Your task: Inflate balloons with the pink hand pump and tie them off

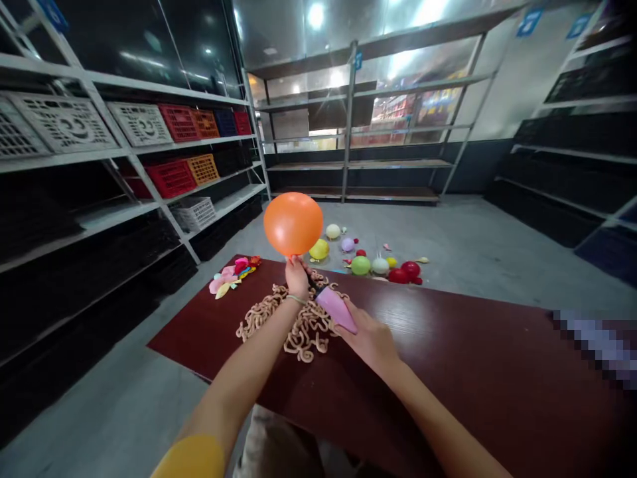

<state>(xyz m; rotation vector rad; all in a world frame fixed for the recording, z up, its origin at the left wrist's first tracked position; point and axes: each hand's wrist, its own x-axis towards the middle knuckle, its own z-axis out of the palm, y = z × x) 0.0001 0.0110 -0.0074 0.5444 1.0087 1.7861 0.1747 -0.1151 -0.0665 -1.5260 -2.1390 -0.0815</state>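
My left hand pinches the neck of an inflated orange balloon, holding it upright above the dark red table. My right hand is wrapped round a pink hand pump, whose dark nozzle points at the balloon's neck. Both hands hover over a tangle of beige curly cord lying on the table.
A small heap of flat, uninflated balloons lies at the table's far left corner. Several inflated balloons are scattered on the grey floor beyond the table. Shelving with plastic crates lines the left wall; more racks stand behind and right.
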